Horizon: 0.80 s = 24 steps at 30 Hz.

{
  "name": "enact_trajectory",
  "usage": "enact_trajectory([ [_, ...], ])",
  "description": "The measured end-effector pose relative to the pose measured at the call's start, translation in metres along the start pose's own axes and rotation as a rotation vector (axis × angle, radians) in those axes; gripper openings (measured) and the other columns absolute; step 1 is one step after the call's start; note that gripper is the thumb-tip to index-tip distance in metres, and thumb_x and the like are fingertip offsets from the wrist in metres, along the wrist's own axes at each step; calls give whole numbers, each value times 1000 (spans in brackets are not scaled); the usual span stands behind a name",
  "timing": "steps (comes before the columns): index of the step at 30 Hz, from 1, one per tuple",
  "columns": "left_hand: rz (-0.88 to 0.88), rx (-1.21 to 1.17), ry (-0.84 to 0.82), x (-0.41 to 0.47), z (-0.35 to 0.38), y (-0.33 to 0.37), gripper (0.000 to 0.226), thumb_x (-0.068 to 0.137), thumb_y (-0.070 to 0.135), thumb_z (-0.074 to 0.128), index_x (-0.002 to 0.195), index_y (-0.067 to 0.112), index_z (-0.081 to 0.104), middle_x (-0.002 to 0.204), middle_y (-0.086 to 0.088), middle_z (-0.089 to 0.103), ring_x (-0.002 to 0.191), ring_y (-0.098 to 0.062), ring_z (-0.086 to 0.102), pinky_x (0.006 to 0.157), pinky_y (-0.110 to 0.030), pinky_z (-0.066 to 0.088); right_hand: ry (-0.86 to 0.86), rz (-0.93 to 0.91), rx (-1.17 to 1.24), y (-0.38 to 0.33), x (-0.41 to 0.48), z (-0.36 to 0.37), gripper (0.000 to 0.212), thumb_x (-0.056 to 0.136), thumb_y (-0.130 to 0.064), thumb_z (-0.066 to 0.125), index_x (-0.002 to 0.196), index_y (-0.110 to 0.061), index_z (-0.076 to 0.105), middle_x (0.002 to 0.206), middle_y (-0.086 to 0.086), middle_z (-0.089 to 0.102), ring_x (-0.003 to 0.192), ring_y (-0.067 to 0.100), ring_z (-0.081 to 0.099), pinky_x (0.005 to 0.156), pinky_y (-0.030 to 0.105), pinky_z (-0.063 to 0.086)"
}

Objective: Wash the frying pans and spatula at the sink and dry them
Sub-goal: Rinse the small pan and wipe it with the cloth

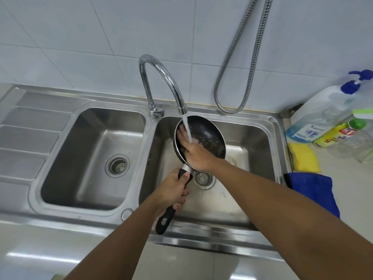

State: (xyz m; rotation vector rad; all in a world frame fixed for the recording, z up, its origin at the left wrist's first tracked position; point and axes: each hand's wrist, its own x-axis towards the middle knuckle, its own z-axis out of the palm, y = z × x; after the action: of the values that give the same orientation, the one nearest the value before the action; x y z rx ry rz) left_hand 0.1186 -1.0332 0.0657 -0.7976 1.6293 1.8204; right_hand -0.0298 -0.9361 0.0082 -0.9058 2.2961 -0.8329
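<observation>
A small black frying pan (210, 136) is tilted over the right basin of the steel sink (260, 126), its inside speckled with bits. Water runs from the curved tap (161, 77) into the pan. My left hand (171, 190) grips the pan's black handle (165, 221). My right hand (191, 150) lies flat inside the pan with straight fingers under the stream. No spatula or second pan is in view.
The left basin (60, 158) holds only its drain. A drainboard (26, 138) lies at far left. On the counter at right stand soap bottles (323, 118), a yellow sponge (304, 156) and a blue cloth (314, 188). A metal hose (242, 77) hangs on the tiled wall.
</observation>
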Motion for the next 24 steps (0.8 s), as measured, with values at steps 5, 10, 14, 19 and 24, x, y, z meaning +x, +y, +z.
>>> enact_trajectory([
  [5, -18, -78, 43, 2, -20, 1, 18, 111, 36, 41, 112, 20, 48, 70, -3, 46, 42, -7, 32, 33, -21, 26, -125, -79, 4, 20, -36, -2, 56, 97, 0, 39, 149, -20, 47, 161, -10, 32, 150, 4, 24, 127, 33, 15],
  [10, -17, -64, 8, -1, -18, 0, 17, 111, 36, 41, 112, 20, 48, 72, -4, 45, 42, -7, 30, 32, -21, 26, 4, 78, -248, 50, -36, -25, 66, 97, -6, 47, 159, -11, 25, 167, 5, 16, 154, 19, 18, 123, 24, 18],
  [14, -10, -47, -34, -2, -5, 0, 19, 111, 37, 41, 112, 19, 47, 70, -2, 45, 42, -8, 30, 33, -21, 25, 63, 117, -192, 44, -11, -25, 76, 93, 9, 40, 161, -7, 11, 168, 10, -6, 156, 24, -3, 125, 28, 0],
  [19, -2, -40, 13, 3, -9, 7, 17, 111, 36, 39, 113, 22, 47, 68, -1, 45, 41, -8, 32, 34, -21, 25, -88, -114, -43, 29, -19, -12, 77, 84, 22, 39, 154, -10, 37, 166, 0, 16, 153, 14, 13, 125, 27, 5],
  [24, -13, -41, 42, 2, -22, -3, 17, 111, 36, 39, 114, 21, 48, 71, -3, 45, 43, -8, 32, 35, -21, 25, 54, 29, -72, 42, -38, -42, 43, 88, 8, 48, 106, -15, 79, 119, 2, 74, 102, 14, 70, 100, 43, 54],
])
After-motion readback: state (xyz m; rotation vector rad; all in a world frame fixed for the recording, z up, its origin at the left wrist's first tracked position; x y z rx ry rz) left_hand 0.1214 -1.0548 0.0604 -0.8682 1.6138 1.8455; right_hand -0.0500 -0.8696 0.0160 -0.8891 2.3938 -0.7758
